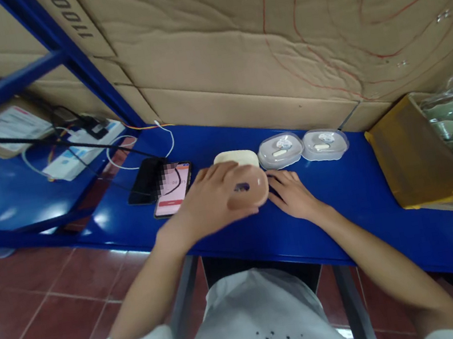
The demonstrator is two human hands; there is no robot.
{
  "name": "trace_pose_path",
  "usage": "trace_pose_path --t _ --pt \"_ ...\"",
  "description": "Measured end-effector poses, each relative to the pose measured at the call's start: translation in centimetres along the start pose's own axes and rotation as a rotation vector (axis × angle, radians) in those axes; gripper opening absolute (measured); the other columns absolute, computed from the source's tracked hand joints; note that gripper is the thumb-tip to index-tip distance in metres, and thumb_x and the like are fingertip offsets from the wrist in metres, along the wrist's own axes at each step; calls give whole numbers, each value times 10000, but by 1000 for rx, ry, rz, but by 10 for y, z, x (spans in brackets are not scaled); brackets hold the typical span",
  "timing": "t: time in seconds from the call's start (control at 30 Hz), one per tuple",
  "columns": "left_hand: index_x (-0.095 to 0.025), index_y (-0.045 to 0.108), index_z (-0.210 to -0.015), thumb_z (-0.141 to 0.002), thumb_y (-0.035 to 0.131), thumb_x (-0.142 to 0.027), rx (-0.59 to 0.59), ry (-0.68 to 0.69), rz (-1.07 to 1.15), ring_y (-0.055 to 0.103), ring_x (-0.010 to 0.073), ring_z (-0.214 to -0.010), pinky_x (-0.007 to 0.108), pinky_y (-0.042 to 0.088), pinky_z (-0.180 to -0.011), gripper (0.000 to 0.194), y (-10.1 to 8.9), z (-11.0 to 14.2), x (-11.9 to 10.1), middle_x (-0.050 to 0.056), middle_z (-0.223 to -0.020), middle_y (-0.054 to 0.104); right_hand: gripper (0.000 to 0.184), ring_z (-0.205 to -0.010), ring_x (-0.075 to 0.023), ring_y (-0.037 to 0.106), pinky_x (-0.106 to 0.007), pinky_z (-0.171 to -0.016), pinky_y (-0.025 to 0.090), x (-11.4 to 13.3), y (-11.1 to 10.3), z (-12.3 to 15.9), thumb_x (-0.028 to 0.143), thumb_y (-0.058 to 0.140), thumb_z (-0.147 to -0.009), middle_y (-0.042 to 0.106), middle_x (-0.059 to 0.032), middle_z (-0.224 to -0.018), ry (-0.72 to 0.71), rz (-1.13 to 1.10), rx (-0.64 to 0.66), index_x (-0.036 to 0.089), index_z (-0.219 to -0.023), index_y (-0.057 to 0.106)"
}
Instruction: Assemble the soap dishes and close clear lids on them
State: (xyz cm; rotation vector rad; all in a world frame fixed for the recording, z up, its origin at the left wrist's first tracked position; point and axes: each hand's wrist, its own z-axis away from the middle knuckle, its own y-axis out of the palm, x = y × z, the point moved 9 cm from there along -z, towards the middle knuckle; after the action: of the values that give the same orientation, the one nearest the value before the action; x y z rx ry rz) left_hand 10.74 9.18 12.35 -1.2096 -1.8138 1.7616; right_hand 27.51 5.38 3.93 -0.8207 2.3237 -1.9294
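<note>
A tan-pink oval dish-like piece (257, 182) with rounded corners and a dark slot in its middle is tilted above the blue table. My left hand (209, 198) is wrapped round its left side, fingers over the far edge. Beside its right edge is my right hand (293, 193), thumb and fingers apart; whether the fingertips touch the piece I cannot tell. Just behind lies a cream rounded piece (237, 158), partly hidden by my left hand and the tan-pink one. Two clear-lidded oval boxes (281, 151) stand side by side behind my right hand, each with a small pale item.
A lit phone (174, 190) and a black object (142, 183) lie left of my left hand. Farther left are a white power strip (84, 150) and cables. An open carton (408, 162) with wrapped pale pieces stands right. Cardboard (213, 67) lines the back.
</note>
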Motion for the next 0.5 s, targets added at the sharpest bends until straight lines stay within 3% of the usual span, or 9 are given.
trace_pose_path --t 0.1,0.2,0.3,0.5 --pt "-379 476 -1559 -849 860 -553 79 -45 25 538 367 -1460 551 452 -1182 826 19 52 -25 74 -1589 577 458 -1404 -366 560 -548 -1091 469 -1 0 2 397 445 -1126 600 -178 -1551 1 3 5 233 -1529 586" --pt "-382 466 -1557 -870 859 -513 149 -81 54 548 365 -1458 570 462 -1177 802 42 84 -33 77 -1578 587 450 -1411 -368 559 -549 -1095 471 1 0 2 389 442 -1128 601 -185 -1552 -4 19 6 208 -1505 608" --pt "-368 445 -1569 -892 854 -489 135 -95 71 485 370 -1521 590 418 -1223 800 54 90 -29 102 -1628 535 444 -1405 -374 568 -565 -1098 475 1 0 2 382 451 -1124 605 -191 -1549 -4 21 3 198 -1493 618" --pt "-356 460 -1554 -934 825 -475 78 -43 96 423 346 -1573 566 364 -1269 729 59 68 -8 114 -1647 497 386 -1368 -335 612 -531 -1094 501 -1 -10 2 352 482 -1110 660 -158 -1483 -27 -18 -64 230 -1429 663"
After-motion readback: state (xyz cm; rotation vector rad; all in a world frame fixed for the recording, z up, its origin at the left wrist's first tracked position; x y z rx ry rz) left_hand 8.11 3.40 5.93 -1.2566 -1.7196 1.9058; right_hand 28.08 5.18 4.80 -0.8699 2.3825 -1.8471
